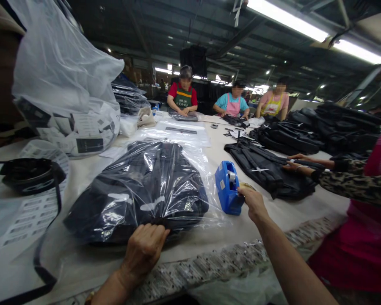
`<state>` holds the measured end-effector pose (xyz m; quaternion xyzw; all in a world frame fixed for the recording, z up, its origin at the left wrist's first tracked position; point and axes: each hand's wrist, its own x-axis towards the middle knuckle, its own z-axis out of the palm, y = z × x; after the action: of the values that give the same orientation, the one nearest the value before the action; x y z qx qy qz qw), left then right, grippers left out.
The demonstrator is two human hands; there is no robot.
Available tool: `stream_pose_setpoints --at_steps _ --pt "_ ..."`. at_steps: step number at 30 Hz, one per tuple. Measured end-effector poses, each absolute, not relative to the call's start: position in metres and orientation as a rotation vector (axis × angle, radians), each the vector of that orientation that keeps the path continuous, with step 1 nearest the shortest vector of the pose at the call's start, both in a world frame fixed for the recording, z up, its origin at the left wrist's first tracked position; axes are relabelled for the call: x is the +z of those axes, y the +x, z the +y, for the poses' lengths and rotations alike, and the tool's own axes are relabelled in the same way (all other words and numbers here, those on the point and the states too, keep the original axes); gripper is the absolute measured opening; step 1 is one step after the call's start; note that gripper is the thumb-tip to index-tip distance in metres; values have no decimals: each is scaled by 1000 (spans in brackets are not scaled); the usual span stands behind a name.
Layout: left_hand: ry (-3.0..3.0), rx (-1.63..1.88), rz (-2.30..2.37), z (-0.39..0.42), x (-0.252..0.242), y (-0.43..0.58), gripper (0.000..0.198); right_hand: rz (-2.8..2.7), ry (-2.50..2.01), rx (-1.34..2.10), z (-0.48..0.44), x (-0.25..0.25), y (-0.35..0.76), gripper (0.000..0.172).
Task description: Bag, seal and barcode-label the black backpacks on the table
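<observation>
A black bag, likely a backpack [139,182], lies flat on the table inside a clear plastic bag [171,169]. My left hand [146,245] is closed on the near edge of the plastic, which is bunched under the fingers. To the right of the wrapped bag stands a blue tape dispenser [224,190] with a roll of tape [231,177] in it. At its near right end, my right hand [254,205] has its fingertips pinched together against the dispenser; whatever thin thing they hold cannot be made out.
On the right, a co-worker's hands [296,164] rest on another black bag [260,165]. Black bags [336,123] are piled behind. At left are a plastic sack of labels [66,118], a black strap roll [31,173] and label sheets [31,216]. Several people work across the table.
</observation>
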<state>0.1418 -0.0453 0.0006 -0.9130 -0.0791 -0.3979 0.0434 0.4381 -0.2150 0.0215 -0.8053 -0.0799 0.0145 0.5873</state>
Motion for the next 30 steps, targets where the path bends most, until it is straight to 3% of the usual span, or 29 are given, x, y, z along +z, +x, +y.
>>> stream_pose_setpoints --at_steps 11,19,24,30 --pt "-2817 -1200 -259 -47 0 142 32 -218 -1583 -168 -248 22 372 27" --pt "-2811 -1215 -260 -47 -1 141 32 -107 -1720 134 -254 -12 363 41" --pt "-2809 -1201 -279 -47 -4 142 31 -112 -1816 110 -263 -13 372 46" --pt "-2809 -1208 -287 -48 -2 142 32 -411 -2111 -64 -289 3 357 39"
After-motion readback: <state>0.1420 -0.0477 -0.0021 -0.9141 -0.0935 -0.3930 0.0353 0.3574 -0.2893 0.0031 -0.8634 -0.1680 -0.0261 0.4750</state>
